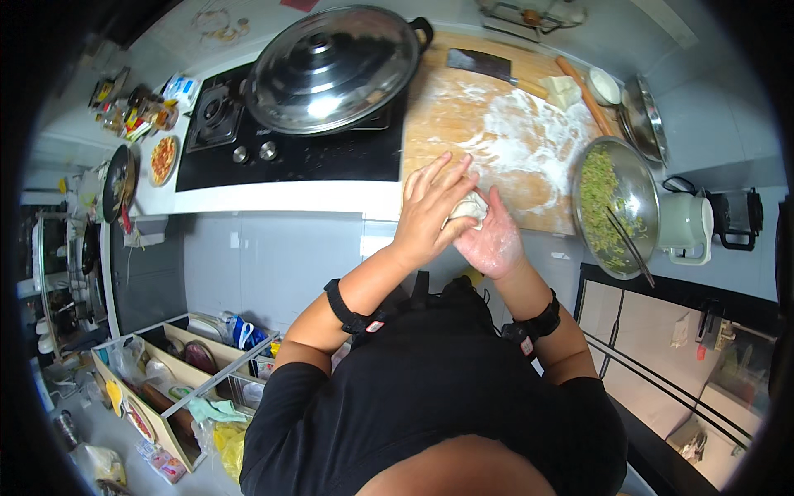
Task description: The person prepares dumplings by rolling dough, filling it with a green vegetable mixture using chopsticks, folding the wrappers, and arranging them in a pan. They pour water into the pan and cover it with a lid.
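Note:
A small white piece of dough (469, 209) sits between my two hands, above the front edge of a wooden board. Its lower part rests against the flour-dusted palm of my right hand (496, 245). From the left, my left hand (428, 208) covers it, with the thumb pressed on its near side and the fingers stretched over it. Part of the dough is hidden by those fingers. Loose flour (527, 139) is spread over the wooden board (428, 115) just beyond the hands.
A cleaver (477, 62), a dough lump (561, 93) and a rolling pin (586, 96) lie at the board's back. Right of it stands a steel bowl (650, 198) of chopped green filling (597, 180) with chopsticks (629, 246). A lidded wok (335, 68) covers part of the stove (322, 161).

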